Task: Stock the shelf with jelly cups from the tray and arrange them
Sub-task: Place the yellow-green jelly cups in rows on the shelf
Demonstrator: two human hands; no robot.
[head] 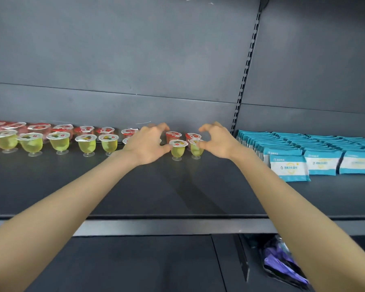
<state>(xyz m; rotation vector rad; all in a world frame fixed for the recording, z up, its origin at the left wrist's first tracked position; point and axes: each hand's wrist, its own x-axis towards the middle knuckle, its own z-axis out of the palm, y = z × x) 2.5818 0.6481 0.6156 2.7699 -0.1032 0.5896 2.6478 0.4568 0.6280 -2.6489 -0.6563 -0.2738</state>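
Both arms reach onto the dark grey metal shelf at mid-frame. My left hand and right hand flank four upright, foil-lidded cups at the centre. Two clear footed plastic cups of green jelly stand side by side in front, the left green cup and the right green cup. A pair of red jelly cups sits just behind them.

My left thumb touches the left green cup and my right thumb touches the right green cup. The fingers of both hands arch in a curl toward the red pair. From this angle I can't tell whether they grip anything or only touch.

Toward the left of the frame runs a row of green jelly cups with a row of red jelly cups behind it, near the back panel. At the right, past the slotted upright, blue-and-white packets stand in files. At the lower right, purple wrapping lies on the lower shelf.
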